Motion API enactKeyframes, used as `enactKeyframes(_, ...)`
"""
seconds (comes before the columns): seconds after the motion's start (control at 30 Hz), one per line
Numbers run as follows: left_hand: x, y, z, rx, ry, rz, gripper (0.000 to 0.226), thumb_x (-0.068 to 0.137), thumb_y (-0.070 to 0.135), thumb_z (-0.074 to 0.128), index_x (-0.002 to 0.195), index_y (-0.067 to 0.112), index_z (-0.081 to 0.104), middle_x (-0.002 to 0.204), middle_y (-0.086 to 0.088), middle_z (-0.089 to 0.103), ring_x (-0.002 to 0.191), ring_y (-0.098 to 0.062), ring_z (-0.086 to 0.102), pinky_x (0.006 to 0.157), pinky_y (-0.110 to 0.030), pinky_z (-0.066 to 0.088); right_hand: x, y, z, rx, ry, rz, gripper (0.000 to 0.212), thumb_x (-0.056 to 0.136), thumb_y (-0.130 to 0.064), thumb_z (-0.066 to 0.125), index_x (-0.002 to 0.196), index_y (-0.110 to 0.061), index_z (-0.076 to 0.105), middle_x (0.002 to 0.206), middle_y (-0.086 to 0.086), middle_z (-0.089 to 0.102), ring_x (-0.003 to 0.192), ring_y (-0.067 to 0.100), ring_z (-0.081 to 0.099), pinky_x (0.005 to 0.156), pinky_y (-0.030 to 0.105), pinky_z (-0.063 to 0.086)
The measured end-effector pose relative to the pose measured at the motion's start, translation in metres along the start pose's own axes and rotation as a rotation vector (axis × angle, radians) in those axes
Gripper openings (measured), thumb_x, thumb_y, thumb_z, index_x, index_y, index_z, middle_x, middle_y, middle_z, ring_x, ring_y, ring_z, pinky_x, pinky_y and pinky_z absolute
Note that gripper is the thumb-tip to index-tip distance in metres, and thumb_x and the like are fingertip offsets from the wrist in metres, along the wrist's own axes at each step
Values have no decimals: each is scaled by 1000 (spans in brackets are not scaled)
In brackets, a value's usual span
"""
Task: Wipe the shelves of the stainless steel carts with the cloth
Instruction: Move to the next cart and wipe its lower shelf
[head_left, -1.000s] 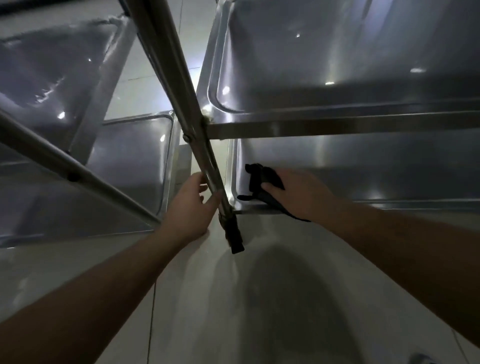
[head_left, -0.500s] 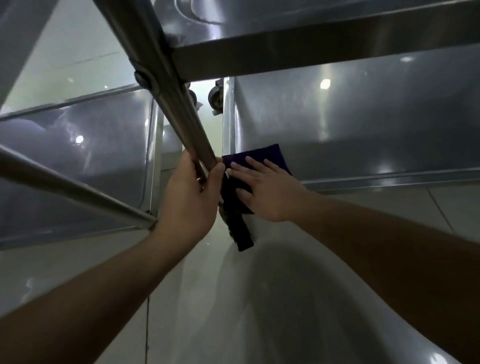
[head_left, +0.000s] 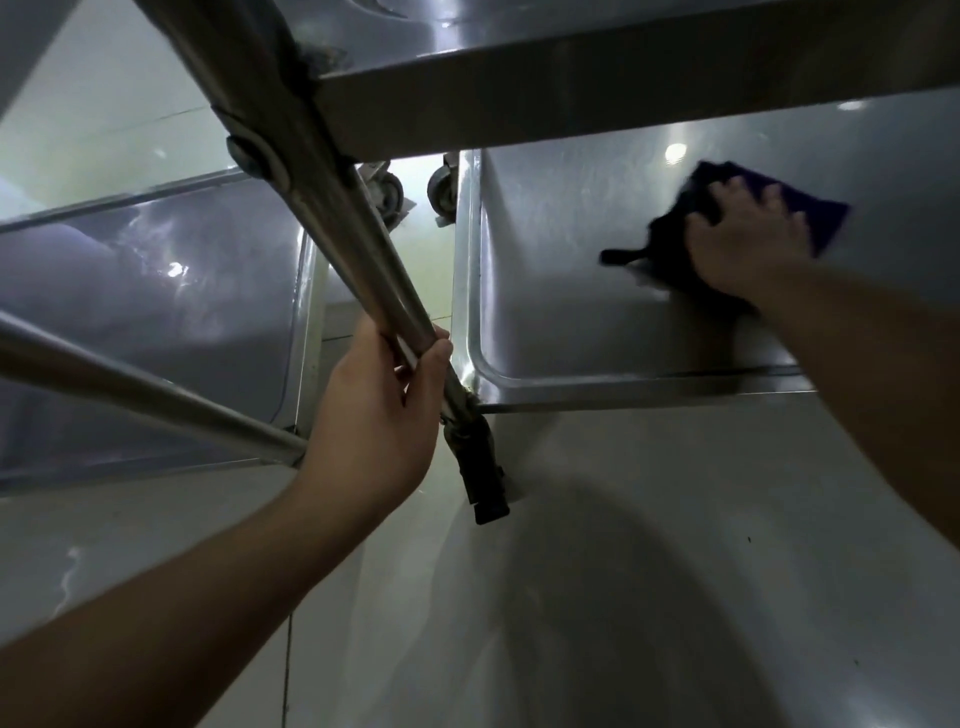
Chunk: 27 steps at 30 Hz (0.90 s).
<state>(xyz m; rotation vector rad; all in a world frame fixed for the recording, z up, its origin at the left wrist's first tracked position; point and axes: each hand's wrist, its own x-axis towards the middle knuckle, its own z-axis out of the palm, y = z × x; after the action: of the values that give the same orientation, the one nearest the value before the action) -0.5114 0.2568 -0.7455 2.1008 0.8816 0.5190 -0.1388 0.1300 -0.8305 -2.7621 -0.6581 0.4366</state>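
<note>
A dark purple cloth (head_left: 823, 218) lies on the bottom shelf (head_left: 561, 291) of the right stainless steel cart. My right hand (head_left: 743, 244) presses flat on the cloth, out in the shelf's middle, fingers spread over it. A corner of the cloth trails to the left. My left hand (head_left: 379, 405) is wrapped around the cart's near corner post (head_left: 332, 218), just above the shelf corner. The cart's upper shelf edge (head_left: 623, 88) crosses overhead and hides the far part of the bottom shelf.
A second steel cart stands at the left, its bottom shelf (head_left: 156, 322) and a slanting rail (head_left: 145, 395) in view. Caster wheels (head_left: 441, 192) sit in the gap between the carts. A black caster (head_left: 483, 478) is under the gripped post. Pale tiled floor (head_left: 623, 597) lies below.
My right hand has swept the cloth from the shelf's near left corner rightward and farther in along the bottom shelf. My left hand keeps its grip on the post. The camera has dropped lower.
</note>
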Motion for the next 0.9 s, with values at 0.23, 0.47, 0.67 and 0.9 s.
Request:
enactKeyframes(0.23,2,-1,-5,54,-51,-15,29,102,46,56,127,30,53,108,29,67,103,24,58,74,7,39,8,-69,16,3,-41,27,70,99,-51,20,163,-26,10,172,-7,0,157,30,-8,125,52,-6)
enactKeyframes(0.47,4,-2,-7,65,-58,12,32,104,37,59,133,26,52,110,30,66,104,20,60,75,4,42,-42,-206,77,-21,-200,-561,66,102,-50,30,162,-28,14,172,-3,6,157,28,-4,122,52,-4)
enactKeyframes(0.67,5,-3,-8,76,-67,28,33,104,37,58,133,23,55,108,30,65,106,19,59,76,3,44,-117,-143,91,-82,-186,-780,61,102,-59,17,160,-39,12,170,-13,7,156,14,-5,118,42,-9)
enactKeyframes(0.9,2,-3,-5,104,-44,59,28,103,39,57,126,22,56,101,35,62,98,25,58,75,5,41,-126,-11,40,-98,-80,-381,69,95,-62,21,161,-41,13,169,-18,7,157,14,1,125,43,0)
